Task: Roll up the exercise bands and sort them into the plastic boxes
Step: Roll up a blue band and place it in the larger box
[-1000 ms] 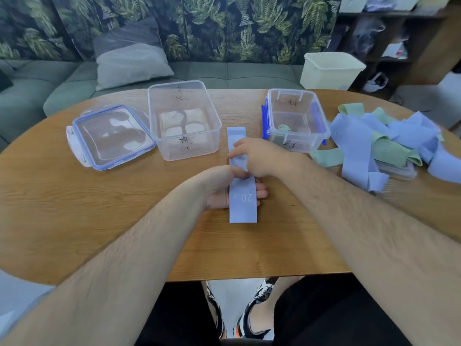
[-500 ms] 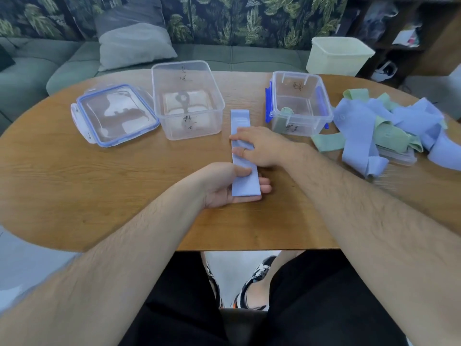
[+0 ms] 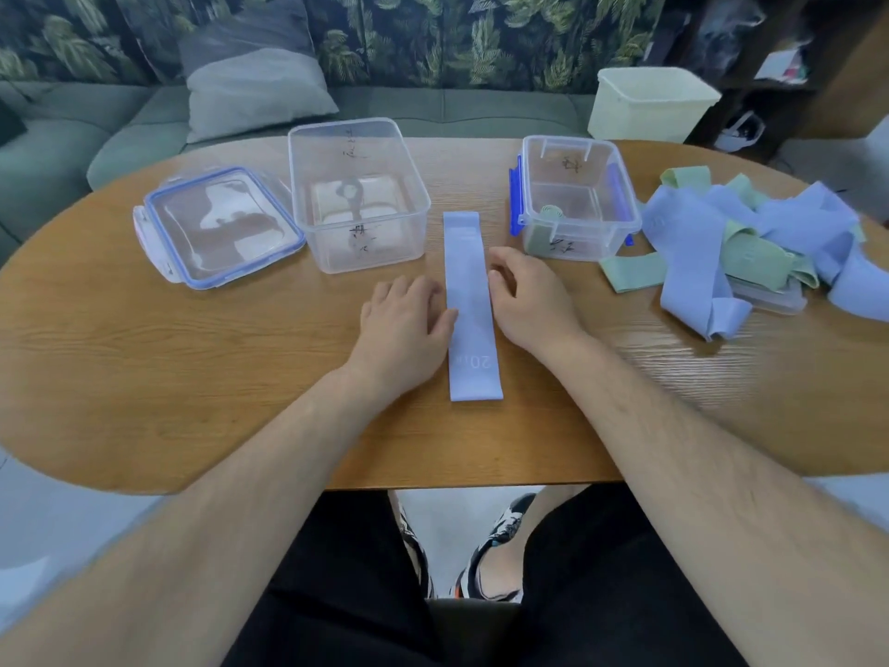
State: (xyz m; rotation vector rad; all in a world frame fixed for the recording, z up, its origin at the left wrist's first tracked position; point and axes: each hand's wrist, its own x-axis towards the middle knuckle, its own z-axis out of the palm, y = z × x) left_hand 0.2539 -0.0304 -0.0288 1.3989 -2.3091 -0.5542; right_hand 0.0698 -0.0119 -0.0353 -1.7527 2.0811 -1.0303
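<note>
Neither hand grips anything: left hand point(image 3: 404, 324) flat, right hand point(image 3: 529, 300) loosely curled, blue band point(image 3: 467, 262) unrolled between them and touching both, plastic boxes point(image 3: 358, 243) just beyond, band pile point(image 3: 750, 233) further right.

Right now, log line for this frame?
blue band: flat, unrolled | left hand, right hand: flanking it | small box: one green roll

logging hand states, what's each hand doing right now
left hand: open, flat beside the blue band
right hand: open, loosely curled, holding nothing
</note>
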